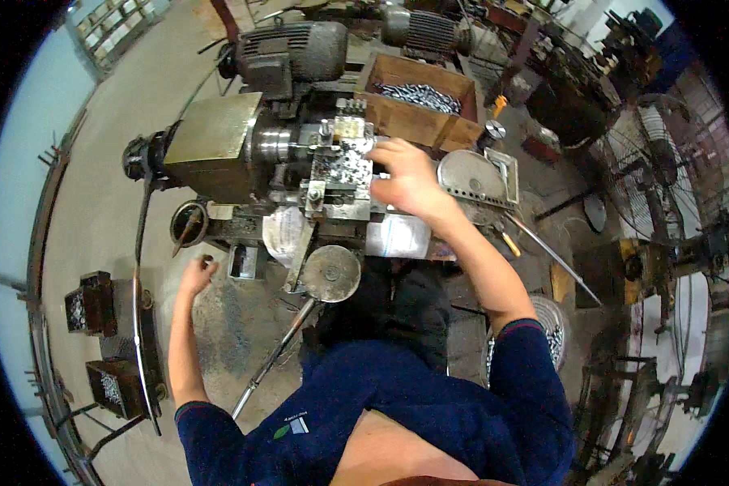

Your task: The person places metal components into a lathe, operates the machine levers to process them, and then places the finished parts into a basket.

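A small lathe-like machine point(275, 146) with a boxy metal cover stands in front of me. At its right end is a metal slide block point(344, 166) strewn with dark chips. My right hand point(405, 178) grips the block's right edge, thumb near and fingers far; the fingertips are partly hidden. My left hand point(197, 275) is held lower and farther left, off the machine, fingers curled. Something small and dark seems to be at its fingertips, too small to name. Close to that hand are a round pot point(189, 222) with a stick in it and a small metal box point(245, 262).
Behind the block stands a wooden crate point(429, 125) of shiny metal parts. A round metal tray point(471, 172) lies right of my right hand. A round metal plate point(332, 274) and a long lever point(271, 360) are near my legs. Parts bins point(113, 385) stand at left, a fan point(664, 162) at right.
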Demonstrator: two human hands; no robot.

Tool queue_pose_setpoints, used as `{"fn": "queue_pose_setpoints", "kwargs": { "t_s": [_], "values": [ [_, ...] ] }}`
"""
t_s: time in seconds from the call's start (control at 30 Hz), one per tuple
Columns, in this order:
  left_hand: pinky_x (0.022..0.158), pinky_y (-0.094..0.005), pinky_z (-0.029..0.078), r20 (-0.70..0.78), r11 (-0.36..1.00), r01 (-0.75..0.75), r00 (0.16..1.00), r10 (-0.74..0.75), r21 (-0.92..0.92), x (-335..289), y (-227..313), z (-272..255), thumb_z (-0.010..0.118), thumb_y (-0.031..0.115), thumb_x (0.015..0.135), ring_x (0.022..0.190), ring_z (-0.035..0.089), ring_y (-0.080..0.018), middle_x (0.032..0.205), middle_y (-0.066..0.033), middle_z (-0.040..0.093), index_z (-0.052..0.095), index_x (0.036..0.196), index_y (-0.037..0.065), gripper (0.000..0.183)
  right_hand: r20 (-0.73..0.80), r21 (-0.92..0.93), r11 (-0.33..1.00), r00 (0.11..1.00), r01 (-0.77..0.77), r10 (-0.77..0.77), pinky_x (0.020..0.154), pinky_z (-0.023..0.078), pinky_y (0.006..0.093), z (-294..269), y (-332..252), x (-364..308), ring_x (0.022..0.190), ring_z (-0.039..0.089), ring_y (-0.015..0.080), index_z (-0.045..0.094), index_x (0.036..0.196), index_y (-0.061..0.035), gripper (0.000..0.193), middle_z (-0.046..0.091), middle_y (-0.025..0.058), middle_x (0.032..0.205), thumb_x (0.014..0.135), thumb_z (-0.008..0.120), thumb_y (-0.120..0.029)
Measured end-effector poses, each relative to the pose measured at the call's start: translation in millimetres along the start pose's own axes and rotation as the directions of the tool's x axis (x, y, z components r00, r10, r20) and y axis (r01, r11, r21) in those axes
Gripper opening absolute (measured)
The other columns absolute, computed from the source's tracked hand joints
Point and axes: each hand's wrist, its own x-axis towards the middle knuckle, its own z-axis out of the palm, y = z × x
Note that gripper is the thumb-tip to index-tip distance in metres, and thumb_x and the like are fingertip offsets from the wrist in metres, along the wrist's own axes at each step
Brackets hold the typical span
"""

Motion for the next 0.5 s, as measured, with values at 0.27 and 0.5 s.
{"fn": "queue_pose_setpoints", "kwargs": {
  "t_s": [0.27, 0.5],
  "values": [
    [0.068, -0.0421, 0.047, -0.723, 0.938, 0.298, 0.686, -0.082, 0.176, -138.5, -32.0, -157.1, 0.052, 0.036, 0.085, 0.081, 0.06, -0.0369, 0.088, -0.0203, 0.063, 0.06, 0.1, 0.002, 0.038, 0.433, -0.307, 0.932, 0.901, 0.191, -0.042, 0.078, 0.044, 0.0369, 114.5, -42.4, 111.2, 0.087, 0.056, 0.0287, 0.067, 0.069, -0.0056, 0.02, 0.063, 0.0132, 0.081, 0.054, 0.064, -0.019],
    [0.074, -0.0458, 0.046, -0.701, 0.859, 0.483, 0.672, -0.239, 0.17, -156.1, 64.9, -35.1, 0.062, 0.051, 0.072, 0.083, 0.059, -0.0399, 0.084, -0.0218, 0.062, 0.057, 0.093, 0.002, 0.053, 0.468, -0.338, 0.926, 0.884, 0.167, 0.012, 0.078, 0.044, 0.0376, 118.2, -21.0, 111.1, 0.087, 0.056, 0.0295, 0.067, 0.076, -0.0067, 0.022, 0.065, 0.012, 0.083, 0.059, 0.064, -0.019]
  ]
}}
